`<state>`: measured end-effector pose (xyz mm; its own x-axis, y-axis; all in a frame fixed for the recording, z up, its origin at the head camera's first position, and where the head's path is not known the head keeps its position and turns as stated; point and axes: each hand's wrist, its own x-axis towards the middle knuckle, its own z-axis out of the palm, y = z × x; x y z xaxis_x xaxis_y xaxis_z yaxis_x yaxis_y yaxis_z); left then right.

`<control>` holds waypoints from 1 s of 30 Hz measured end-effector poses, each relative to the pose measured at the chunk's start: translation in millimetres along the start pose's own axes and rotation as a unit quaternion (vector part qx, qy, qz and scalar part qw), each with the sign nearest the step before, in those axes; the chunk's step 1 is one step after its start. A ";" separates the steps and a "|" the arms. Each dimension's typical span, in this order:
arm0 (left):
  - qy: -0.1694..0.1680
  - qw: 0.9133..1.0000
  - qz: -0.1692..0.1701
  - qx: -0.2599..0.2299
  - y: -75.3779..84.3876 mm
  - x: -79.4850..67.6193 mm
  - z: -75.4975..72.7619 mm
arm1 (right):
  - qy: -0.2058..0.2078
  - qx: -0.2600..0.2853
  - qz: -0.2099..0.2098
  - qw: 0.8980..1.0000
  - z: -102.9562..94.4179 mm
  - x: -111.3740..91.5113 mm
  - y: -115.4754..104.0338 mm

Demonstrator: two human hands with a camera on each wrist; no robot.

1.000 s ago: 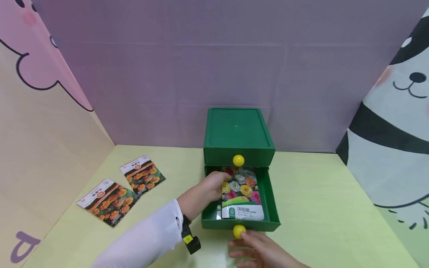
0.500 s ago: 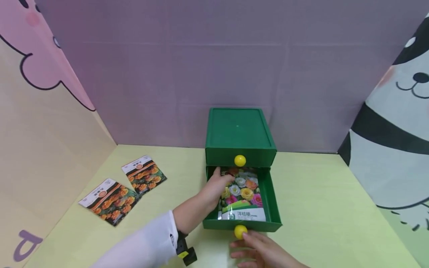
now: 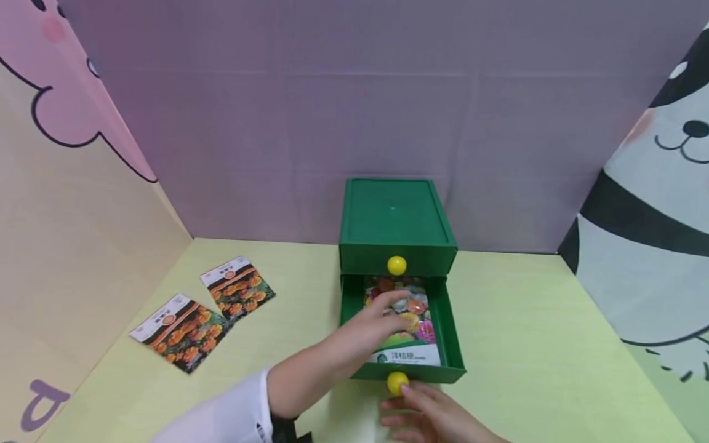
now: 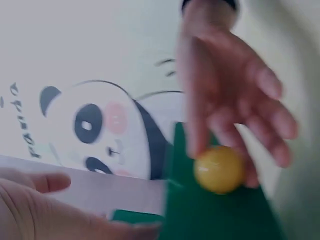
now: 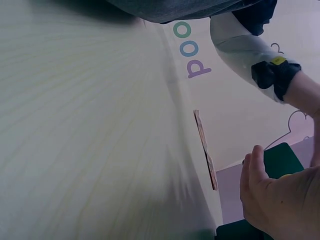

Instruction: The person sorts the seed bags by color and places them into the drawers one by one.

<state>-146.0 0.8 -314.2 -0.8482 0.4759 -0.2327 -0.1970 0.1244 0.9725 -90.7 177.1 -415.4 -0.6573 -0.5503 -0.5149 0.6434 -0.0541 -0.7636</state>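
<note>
A flower seed packet (image 3: 412,354) lies in the pulled-out lower drawer (image 3: 453,344) of a small green cabinet. My left hand (image 3: 370,329) hovers over the drawer, fingers extended, nothing held, covering part of the packet. In front, my right hand (image 3: 437,413) pinches the lower drawer's round yellow knob (image 3: 397,383) between thumb and finger. The left wrist view shows the thumb on one side of this knob (image 4: 219,170) and a finger on the other.
The cabinet's upper drawer (image 3: 365,259) is closed, with its own yellow knob (image 3: 396,265). Two orange-flower seed packets, a nearer one (image 3: 185,335) and a farther one (image 3: 239,289), lie on the table (image 3: 532,344) to the left. A purple cloth wall (image 3: 266,123) stands close behind.
My left hand has come away from the packet's left edge and moved nearer and to the right. The packet stays in the drawer. My right hand keeps its place on the knob.
</note>
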 end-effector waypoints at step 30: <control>-0.017 0.814 0.215 0.539 80.1 103.5 -117.1 | 0.044 0.010 -0.030 0.999 9.5 -0.4 -8.2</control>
<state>-307.1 -42.0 -259.0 -0.7065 0.6993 0.1091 0.6770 0.6228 0.3921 -92.1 169.8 -405.2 -0.7264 -0.4704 -0.5011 0.6086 -0.1015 -0.7870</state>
